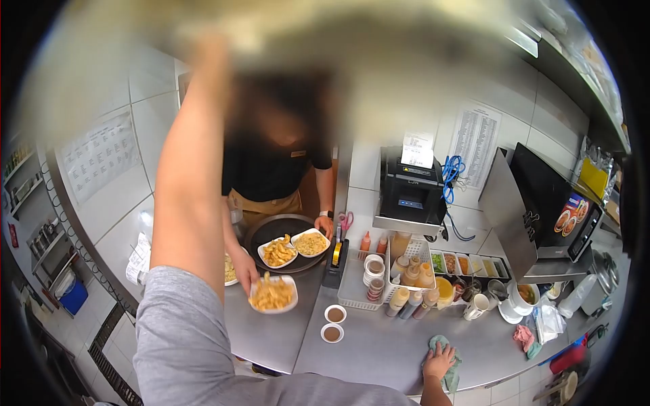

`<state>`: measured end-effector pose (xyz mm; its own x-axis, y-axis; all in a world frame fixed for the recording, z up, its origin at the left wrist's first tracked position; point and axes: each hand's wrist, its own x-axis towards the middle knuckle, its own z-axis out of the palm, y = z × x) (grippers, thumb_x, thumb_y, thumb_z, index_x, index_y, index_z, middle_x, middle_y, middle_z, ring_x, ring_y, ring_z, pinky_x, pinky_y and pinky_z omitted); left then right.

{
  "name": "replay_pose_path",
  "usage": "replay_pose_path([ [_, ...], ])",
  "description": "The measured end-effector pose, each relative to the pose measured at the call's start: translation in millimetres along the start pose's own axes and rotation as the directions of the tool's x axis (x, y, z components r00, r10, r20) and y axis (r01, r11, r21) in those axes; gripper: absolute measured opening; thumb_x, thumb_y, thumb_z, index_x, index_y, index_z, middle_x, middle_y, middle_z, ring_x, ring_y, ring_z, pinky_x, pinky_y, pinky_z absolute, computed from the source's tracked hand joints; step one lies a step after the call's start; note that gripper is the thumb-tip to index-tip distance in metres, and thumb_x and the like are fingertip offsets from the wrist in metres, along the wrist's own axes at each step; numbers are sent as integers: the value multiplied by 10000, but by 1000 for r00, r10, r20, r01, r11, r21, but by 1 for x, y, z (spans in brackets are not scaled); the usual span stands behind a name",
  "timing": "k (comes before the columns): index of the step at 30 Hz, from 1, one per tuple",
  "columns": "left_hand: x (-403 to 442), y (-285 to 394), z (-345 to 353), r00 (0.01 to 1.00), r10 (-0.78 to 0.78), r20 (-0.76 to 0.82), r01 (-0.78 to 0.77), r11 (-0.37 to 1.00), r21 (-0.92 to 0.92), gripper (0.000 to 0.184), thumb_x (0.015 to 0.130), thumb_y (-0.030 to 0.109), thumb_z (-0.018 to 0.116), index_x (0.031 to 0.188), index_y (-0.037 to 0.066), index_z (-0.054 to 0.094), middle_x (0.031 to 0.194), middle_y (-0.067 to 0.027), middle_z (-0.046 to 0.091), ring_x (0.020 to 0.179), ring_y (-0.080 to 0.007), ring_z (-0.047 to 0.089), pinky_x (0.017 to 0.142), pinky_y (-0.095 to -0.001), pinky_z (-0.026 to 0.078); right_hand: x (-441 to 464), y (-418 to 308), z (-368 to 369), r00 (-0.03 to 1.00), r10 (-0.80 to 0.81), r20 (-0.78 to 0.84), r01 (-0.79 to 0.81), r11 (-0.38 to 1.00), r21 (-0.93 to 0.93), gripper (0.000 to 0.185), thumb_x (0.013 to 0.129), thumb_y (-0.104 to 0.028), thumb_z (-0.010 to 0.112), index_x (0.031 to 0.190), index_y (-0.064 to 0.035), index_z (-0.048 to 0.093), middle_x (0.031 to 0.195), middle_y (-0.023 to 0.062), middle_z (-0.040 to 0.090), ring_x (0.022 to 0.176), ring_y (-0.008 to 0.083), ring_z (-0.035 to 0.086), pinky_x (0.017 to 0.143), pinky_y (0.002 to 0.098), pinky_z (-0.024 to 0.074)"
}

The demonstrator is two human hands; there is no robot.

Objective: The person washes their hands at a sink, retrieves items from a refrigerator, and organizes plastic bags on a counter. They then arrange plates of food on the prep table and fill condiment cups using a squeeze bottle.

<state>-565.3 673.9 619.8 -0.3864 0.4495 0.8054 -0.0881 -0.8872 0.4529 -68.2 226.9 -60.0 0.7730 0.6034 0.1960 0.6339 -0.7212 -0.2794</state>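
Note:
My left arm reaches up past the middle of the view, and my left hand [211, 51] is a blur at the top edge, so its fingers cannot be made out. On the steel counter [386, 352], my right hand [439, 362] rests with fingers spread on a green cloth [452, 379]. A co-worker in a black shirt [267, 169] stands across the counter. One of the co-worker's hands holds a white bowl of fries [272, 295]; the other is beside a bowl [311, 243] on a round dark tray [261, 233], which also bears a bowl of wedges [278, 252].
Two sauce cups [333, 323] sit left of my right hand. Behind are squeeze bottles [409, 301], a basket [352, 287], a topping rack [474, 264] and a printer [412, 189]. A mug [477, 306] and pink cloth [523, 336] lie to the right.

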Motion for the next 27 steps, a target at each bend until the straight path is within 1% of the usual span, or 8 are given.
replay_pose_path([
  [4,-156,5,-34,996,-83,23,87,973,-212,214,837,33,608,1043,-13,573,963,-66,601,808,-141,580,705,-248,470,31,27,1,998,-62,-14,62,998,26,418,848,-267,577,1255,-185,535,1375,134,401,1330,356,282,1051,596,206],
  [6,-286,-5,-44,949,-80,304,-85,866,493,151,886,86,490,973,28,598,893,-39,608,847,-185,589,728,-324,473,49,47,5,994,-108,-20,108,994,11,419,848,-275,577,1256,-189,536,1371,137,406,1326,358,291,1045,603,212],
  [7,-359,-51,-60,807,-506,304,333,815,474,200,906,128,474,1029,36,603,931,-29,597,844,-179,579,763,-309,474,61,53,2,991,-132,-9,132,991,-4,420,849,-279,577,1257,-191,536,1371,139,407,1325,359,294,1041,607,215],
  [10,-588,-18,-48,201,-727,656,709,571,415,486,751,-97,600,1199,90,597,999,-23,602,949,-141,566,829,-277,464,93,72,5,983,-176,44,178,984,-34,429,848,-286,577,1264,-193,530,1375,141,403,1324,358,295,1034,617,220],
  [12,-699,-2,-30,26,-716,698,726,493,479,457,742,-66,598,1163,109,630,1040,-68,588,974,-174,570,855,-286,457,116,78,10,969,-236,74,239,970,-39,423,855,-286,567,1266,-192,529,1374,141,403,1326,357,291,1039,616,201],
  [17,-847,-38,-16,70,-656,752,384,713,587,623,757,84,645,1346,88,440,1275,-152,461,1188,-330,455,995,-417,375,120,64,20,911,-393,-125,375,915,-147,449,812,-246,611,1243,-145,535,1334,145,430,1295,354,319,1059,583,175],
  [19,-850,-50,-13,98,-570,816,-140,804,578,707,771,180,673,1396,95,354,1396,-160,371,1312,-339,329,1053,-560,249,92,41,12,831,-501,-242,535,839,99,461,761,-191,650,1202,-103,548,1284,147,463,1240,362,364,1048,538,211],
  [27,-875,-71,-19,212,-651,729,-70,734,676,851,697,424,734,1387,82,372,1385,-184,392,1367,-328,244,1109,-542,123,-6,8,34,673,-740,17,683,630,370,358,770,-134,636,1121,-84,593,1171,119,521,1117,311,463,973,451,337],
])
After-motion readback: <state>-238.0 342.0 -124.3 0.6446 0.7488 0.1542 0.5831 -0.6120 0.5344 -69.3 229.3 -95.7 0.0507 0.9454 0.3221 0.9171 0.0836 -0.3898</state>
